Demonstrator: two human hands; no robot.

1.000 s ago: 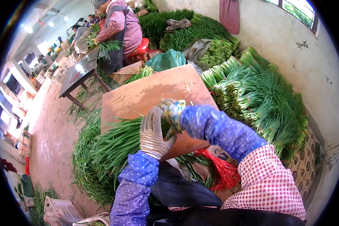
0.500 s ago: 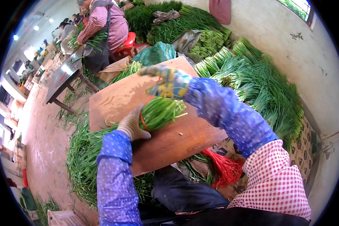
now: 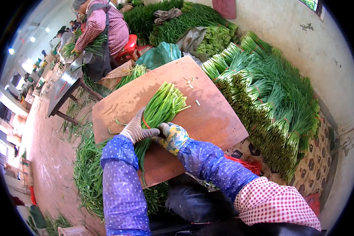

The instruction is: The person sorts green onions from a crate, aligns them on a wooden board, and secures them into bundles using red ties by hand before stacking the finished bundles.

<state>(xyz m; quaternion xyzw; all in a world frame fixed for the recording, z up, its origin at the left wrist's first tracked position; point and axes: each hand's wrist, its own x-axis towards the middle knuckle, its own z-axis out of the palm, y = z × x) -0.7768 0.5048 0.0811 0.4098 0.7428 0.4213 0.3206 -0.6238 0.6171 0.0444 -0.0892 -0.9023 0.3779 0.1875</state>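
Note:
A bunch of green garlic chives (image 3: 164, 103) lies over the wooden board (image 3: 220, 118), cut stem ends pointing away from me and leaves hanging toward the near edge. My left hand (image 3: 136, 128), in a striped glove, is closed around the bunch just below a thin red tie (image 3: 146, 122). From the right, my right hand (image 3: 171, 137), in a patterned yellow and blue glove, is closed against the near side of the bunch. Its fingertips are partly hidden beside my left thumb. Short cut stem pieces (image 3: 198, 103) lie on the board.
Tied chive bunches (image 3: 263, 94) are piled to the right against the wall. Loose chives (image 3: 88, 169) hang at the board's left. Red ties (image 3: 246, 164) lie under its right edge. A dark low table (image 3: 69, 84) and a person in checked clothing (image 3: 106, 29) are at far left.
My right hand has come down from above the far side of the bunch to its near side, beside my left hand. The stem ends now point farther away from me.

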